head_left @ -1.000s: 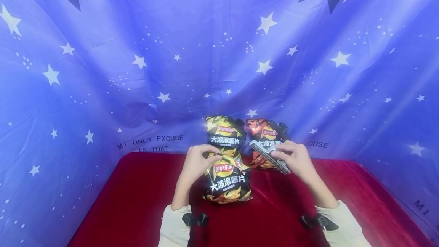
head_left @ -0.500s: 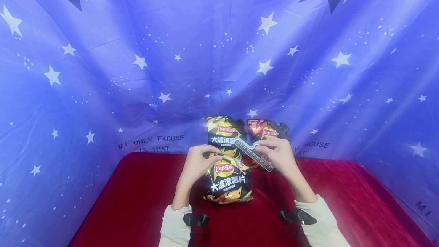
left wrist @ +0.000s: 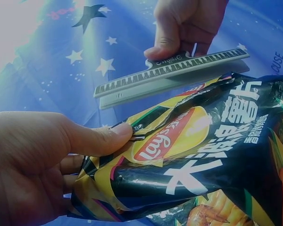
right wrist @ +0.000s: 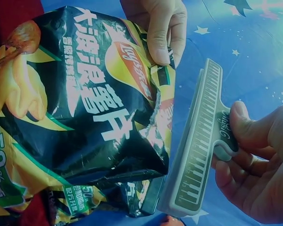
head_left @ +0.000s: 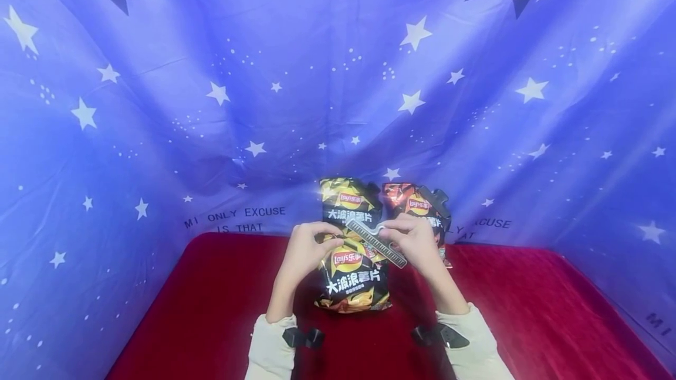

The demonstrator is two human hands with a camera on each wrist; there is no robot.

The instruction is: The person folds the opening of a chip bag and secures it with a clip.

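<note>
My left hand [head_left: 301,257] pinches the upper left corner of a black and yellow Lay's chip bag [head_left: 355,285], thumb on the printed front. The bag stands tilted, its top edge [left wrist: 188,101] creased and folded over in the left wrist view. Between thumb and fingers, my right hand [head_left: 419,246] grips the handles of a long grey bag clip [head_left: 376,243] with a piano-key pattern. In the right wrist view the clip [right wrist: 198,136] lies alongside the bag's top edge, its two bars slightly parted.
Behind the front bag stands another black and yellow chip bag [head_left: 338,189]. To its right is a red and black chip bag [head_left: 397,191] with a dark clip [head_left: 437,199] on its upper right corner. A red cloth [head_left: 211,304] covers the table; a blue star-printed curtain [head_left: 317,46] hangs around it.
My right hand has moved left with the bag clip, from in front of the red bag to the front bag's top edge. The left hand has kept its hold on the corner.
</note>
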